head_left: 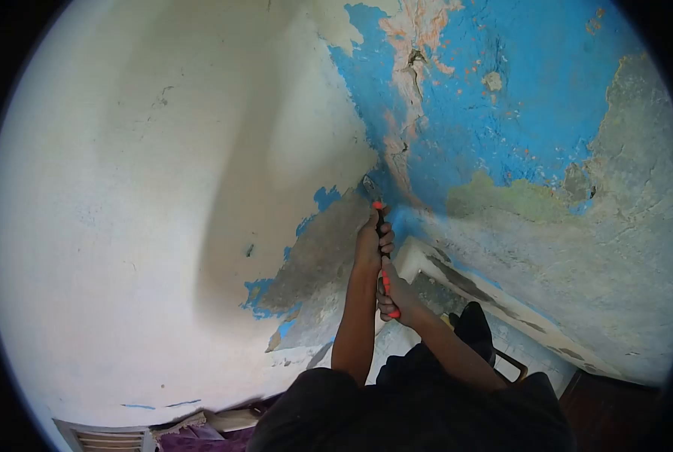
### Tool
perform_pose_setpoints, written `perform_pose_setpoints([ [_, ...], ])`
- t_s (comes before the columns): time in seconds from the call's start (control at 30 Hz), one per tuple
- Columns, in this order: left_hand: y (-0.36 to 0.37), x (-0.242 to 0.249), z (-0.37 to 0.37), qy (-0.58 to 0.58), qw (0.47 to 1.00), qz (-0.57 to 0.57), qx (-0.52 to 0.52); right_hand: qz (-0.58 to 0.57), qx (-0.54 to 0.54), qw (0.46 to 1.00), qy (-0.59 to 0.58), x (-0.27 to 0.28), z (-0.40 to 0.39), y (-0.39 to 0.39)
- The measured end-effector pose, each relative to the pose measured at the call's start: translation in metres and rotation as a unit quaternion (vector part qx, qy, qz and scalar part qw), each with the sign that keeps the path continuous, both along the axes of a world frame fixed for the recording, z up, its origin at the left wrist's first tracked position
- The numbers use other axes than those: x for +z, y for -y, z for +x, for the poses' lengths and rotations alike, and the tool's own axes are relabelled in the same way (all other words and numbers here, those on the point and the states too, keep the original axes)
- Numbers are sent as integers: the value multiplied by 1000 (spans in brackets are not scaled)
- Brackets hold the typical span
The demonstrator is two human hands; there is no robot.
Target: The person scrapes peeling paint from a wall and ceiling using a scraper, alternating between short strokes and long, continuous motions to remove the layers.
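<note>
1. your left hand point(374, 239) is up and to the left of the ledge point(494, 301) in view, fingers curled tightly round the upper part of the handle of the scraper point(382, 226).
2. your right hand point(398, 295) is just left of the ledge's near end in view, lower on the same handle, fingers closed round its red and black grip.
3. the scraper is up and to the left of the ledge, tilted, its blade pointing up toward the wall corner; you cannot tell whether the blade touches the wall.
4. left of the ledge, beyond your hands, a bare grey patch point(314, 260) with ragged blue edges shows in the pale wall point(126, 226).
5. above the ledge, the blue paint point(532, 98) is chipped, with a cracked pinkish strip point(408, 98) near the corner.
6. far down and left of the ledge are a slatted vent point(107, 438) and purple cloth point(201, 437).
</note>
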State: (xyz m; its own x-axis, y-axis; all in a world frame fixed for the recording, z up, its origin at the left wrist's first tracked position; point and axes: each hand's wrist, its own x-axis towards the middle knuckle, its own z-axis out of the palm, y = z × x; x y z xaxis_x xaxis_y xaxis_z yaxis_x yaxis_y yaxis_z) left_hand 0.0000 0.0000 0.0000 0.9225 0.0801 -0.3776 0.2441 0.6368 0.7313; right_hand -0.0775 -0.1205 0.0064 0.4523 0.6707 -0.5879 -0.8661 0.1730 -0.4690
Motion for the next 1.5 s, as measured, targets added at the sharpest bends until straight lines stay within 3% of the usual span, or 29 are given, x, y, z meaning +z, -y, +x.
perform_pose_setpoints([
  [0.23, 5, 17, -62, -20, 997, -2, 75, -6, 68, 998, 16, 2, -39, 11],
  [0.57, 2, 4, -47, -45, 997, 41, 54, -33, 40, 999, -16, -4, -30, 0],
  [0.73, -3, 0, -36, -49, 997, 59, 33, -29, 15, 999, 42, -11, -30, -9],
  [0.8, -2, 0, -27, -49, 997, 53, 32, -12, 28, 999, -22, -7, -15, -5],
  [0.93, 3, 4, -43, -55, 996, 13, 67, -35, 52, 998, 8, -5, -32, 2],
  [1.03, 0, 10, -31, -40, 998, 32, 41, -24, 22, 999, 28, 1, -26, -4],
  [1.07, -1, 10, -29, -36, 998, 30, 41, -14, 36, 999, -19, 4, -17, -2],
  [1.33, -10, 27, -42, -9, 1000, -9, 24, -13, 29, 999, 42, 28, -37, -4],
  [1.5, -15, 23, -49, -10, 998, -50, 25, 46, 24, 999, -12, 35, -42, -1],
])
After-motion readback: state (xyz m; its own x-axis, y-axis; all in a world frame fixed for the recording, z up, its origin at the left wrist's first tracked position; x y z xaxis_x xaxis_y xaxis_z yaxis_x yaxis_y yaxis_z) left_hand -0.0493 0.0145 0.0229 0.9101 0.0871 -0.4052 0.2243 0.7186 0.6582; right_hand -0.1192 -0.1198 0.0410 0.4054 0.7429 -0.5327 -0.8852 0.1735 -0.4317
